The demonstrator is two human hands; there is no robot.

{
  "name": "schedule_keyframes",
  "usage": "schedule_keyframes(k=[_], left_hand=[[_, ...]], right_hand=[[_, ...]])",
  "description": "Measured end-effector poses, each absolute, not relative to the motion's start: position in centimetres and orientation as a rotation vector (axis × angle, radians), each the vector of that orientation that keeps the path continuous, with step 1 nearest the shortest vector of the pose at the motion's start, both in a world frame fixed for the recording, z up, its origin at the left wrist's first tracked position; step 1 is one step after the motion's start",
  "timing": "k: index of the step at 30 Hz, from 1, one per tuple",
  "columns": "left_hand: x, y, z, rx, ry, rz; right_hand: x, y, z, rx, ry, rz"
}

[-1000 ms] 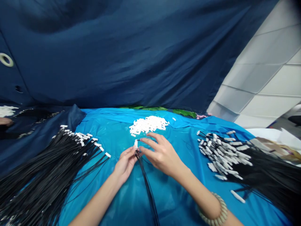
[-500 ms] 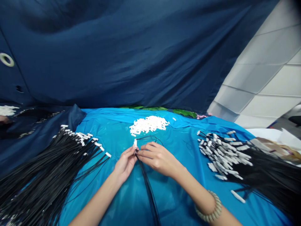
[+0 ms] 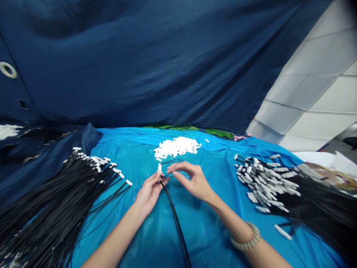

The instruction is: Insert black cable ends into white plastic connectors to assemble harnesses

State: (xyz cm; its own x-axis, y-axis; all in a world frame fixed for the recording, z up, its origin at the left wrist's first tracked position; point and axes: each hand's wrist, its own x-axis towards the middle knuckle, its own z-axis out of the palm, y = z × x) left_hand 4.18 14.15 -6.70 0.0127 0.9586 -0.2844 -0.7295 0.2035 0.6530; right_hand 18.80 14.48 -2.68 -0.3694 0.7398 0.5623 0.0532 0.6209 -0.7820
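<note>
While a white plastic connector (image 3: 160, 169) is pinched between the fingertips (image 3: 155, 178) of the left hand (image 3: 149, 193), its thin black cables (image 3: 176, 227) are suspended over a glossy blue plastic sheet (image 3: 220, 238). The right hand (image 3: 193, 182) is held curved just beside the connector, with thumb and fingers (image 3: 178, 165) parted.

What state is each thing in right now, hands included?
left hand: pinching a white connector and black cables
right hand: fingers parted, beside a cable loop
loose white connectors: heaped
left cable bundle: fanned out, white ends inward
right cable bundle: heaped, white ends inward
blue plastic sheet: rumpled
</note>
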Motion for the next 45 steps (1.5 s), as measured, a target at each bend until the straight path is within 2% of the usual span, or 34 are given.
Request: schedule_keyframes(k=[2, 4, 9, 14, 19, 26, 45], left_hand=[[4.2, 14.2, -6.8, 0.366, 0.758, 1.378], [4.2, 14.1, -6.7, 0.365, 0.747, 1.378], [4.4, 13.8, -6.7, 0.366, 0.764, 1.386], [4.4, 13.7, -7.0, 0.47, 0.77, 1.392], [4.4, 13.5, -6.9, 0.557, 0.754, 1.432], [4.6, 13.3, -6.5, 0.643, 0.768, 1.445], [4.7, 12.9, -6.2, 0.775, 0.846, 1.439]], right_hand=[[19.0, 14.6, -2.0, -0.636, -1.52, 1.058], [19.7, 14.8, -1.2, -0.646, -1.283, 1.133], [22.5, 15.5, 0.8, -0.805, -1.048, 0.83], [22.4, 14.5, 1.4, -0.974, -1.387, 0.475], [19.2, 12.7, 0.4, -1.031, -1.824, 0.55], [18.3, 12.8, -1.1, -1.057, -1.841, 0.523], [18.4, 12.8, -0.9, -1.041, -1.905, 0.439]])
